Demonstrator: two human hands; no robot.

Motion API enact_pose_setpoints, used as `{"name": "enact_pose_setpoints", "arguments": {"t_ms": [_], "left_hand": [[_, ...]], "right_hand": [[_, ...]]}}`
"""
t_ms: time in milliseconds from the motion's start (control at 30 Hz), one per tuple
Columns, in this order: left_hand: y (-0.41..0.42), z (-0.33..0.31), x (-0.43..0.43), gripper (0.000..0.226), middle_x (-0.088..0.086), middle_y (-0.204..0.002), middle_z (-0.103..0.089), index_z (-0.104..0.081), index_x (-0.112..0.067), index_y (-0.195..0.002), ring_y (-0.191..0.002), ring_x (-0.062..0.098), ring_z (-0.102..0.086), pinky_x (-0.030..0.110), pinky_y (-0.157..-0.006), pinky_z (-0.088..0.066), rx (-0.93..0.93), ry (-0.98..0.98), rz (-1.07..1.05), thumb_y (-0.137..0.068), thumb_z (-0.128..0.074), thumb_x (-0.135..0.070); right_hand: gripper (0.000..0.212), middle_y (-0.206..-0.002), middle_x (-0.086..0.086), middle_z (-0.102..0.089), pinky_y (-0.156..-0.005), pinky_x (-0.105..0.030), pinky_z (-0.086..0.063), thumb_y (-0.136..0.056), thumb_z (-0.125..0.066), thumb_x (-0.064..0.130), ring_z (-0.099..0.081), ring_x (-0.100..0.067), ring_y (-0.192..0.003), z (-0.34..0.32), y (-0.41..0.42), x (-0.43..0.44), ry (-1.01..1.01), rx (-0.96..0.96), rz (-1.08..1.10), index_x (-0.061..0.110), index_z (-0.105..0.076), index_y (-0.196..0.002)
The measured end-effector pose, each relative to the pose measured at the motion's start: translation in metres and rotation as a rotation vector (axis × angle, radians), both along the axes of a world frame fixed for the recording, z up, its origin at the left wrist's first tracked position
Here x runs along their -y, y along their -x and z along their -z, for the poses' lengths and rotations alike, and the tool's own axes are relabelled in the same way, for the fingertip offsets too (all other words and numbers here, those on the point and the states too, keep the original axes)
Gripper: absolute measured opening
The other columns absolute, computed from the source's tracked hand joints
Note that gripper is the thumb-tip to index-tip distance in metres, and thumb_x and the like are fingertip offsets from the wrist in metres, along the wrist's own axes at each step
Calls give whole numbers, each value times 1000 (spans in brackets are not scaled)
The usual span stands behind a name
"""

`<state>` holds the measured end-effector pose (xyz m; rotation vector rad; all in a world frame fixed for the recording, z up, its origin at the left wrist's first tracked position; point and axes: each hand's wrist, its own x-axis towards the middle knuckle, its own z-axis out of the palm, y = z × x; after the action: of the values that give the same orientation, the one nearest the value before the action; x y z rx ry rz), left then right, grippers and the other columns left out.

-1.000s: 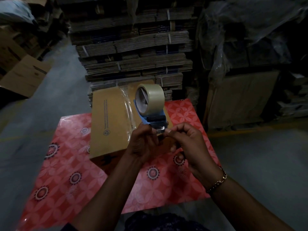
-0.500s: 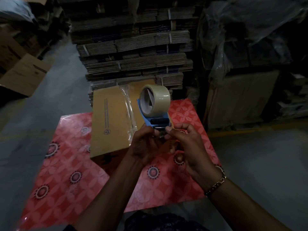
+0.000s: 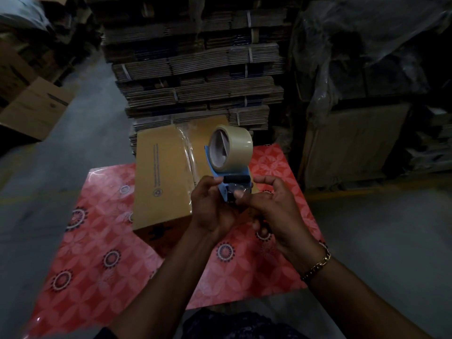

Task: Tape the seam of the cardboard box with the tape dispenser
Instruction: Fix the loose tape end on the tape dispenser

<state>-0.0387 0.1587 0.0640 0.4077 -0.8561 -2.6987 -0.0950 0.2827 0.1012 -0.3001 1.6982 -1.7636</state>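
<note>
A blue tape dispenser point(image 3: 231, 176) with a roll of clear tape point(image 3: 232, 145) is held up in front of me, above the near right part of a brown cardboard box point(image 3: 161, 172). My left hand point(image 3: 211, 206) grips the dispenser's body from the left. My right hand point(image 3: 271, 209) pinches the loose end of tape at the dispenser's mouth with thumb and fingers. A strip of clear tape point(image 3: 188, 152) runs along the box's top seam. The box lies on a table with a red patterned cloth point(image 3: 97, 253).
Tall stacks of flattened cardboard point(image 3: 195, 69) stand just behind the table. Plastic-wrapped goods point(image 3: 362, 81) are at the right. An open carton point(image 3: 34, 106) sits on the grey floor at the left.
The dispenser has tilted so its roll faces me more. My right thumb and fingers have shifted at the dispenser's mouth onto the tape end. The box has not moved.
</note>
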Motion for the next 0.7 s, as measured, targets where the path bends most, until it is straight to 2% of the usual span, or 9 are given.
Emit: {"name": "enact_pose_setpoints", "arguments": {"t_ms": [67,167,267,333,400,500,600,700], "left_hand": [[2,1,-2,71,20,-110,-58,-58,1,-128,-99,34,-55,43,-88,-41,-4,-16,-22,-67,-71,-34],[3,2,-3,77,20,-109,-58,-55,2,-129,-98,33,-56,42,-86,-44,3,-24,-26,-64,-73,-35],[3,3,-3,76,19,-100,-57,-55,2,-126,-82,27,-59,38,-77,-45,0,-11,-18,-63,-74,-36],[2,2,-3,72,16,-96,-55,-55,1,-123,-72,23,-54,37,-72,-40,-14,-23,-8,-63,-74,-35],[2,3,-2,72,15,-96,-58,-56,1,-123,-74,23,-57,37,-69,-41,-22,-27,0,-63,-74,-35],[2,1,-3,73,13,-91,-64,-56,1,-123,-68,20,-63,32,-58,-50,-16,-2,4,-62,-73,-37],[2,2,-2,74,15,-92,-63,-56,2,-124,-70,25,-60,33,-51,-50,10,26,14,-63,-71,-39],[3,2,-1,72,16,-94,-63,-55,2,-125,-74,27,-59,33,-53,-50,16,17,30,-67,-68,-38]], "right_hand": [[59,-76,-1,-73,-37,-20,-32,-73,-88,25,-49,-15,-35,1,1,2,-37,-10,-11,27,-52,-119],[61,-71,2,-71,-38,-20,-32,-72,-88,25,-49,-15,-36,1,2,3,-59,-1,-16,27,-52,-121],[53,-70,3,-73,-38,-19,-30,-77,-83,27,-48,-14,-37,-1,3,1,-44,56,-33,24,-55,-122],[46,-79,-1,-79,-39,-18,-29,-82,-77,33,-49,-13,-38,-2,3,0,-20,113,-44,21,-57,-122],[42,-87,-4,-81,-39,-17,-28,-85,-73,32,-52,-13,-40,-1,4,0,-7,154,-40,20,-58,-123],[38,-93,-7,-81,-38,-16,-30,-89,-64,21,-56,-15,-43,2,5,1,6,198,-48,19,-56,-125],[43,-94,-9,-81,-38,-16,-30,-86,-53,12,-56,-17,-45,1,7,1,24,225,-59,19,-54,-128],[44,-93,-10,-80,-37,-16,-32,-87,-50,24,-57,-18,-44,0,10,1,53,229,-93,20,-52,-131]]}}
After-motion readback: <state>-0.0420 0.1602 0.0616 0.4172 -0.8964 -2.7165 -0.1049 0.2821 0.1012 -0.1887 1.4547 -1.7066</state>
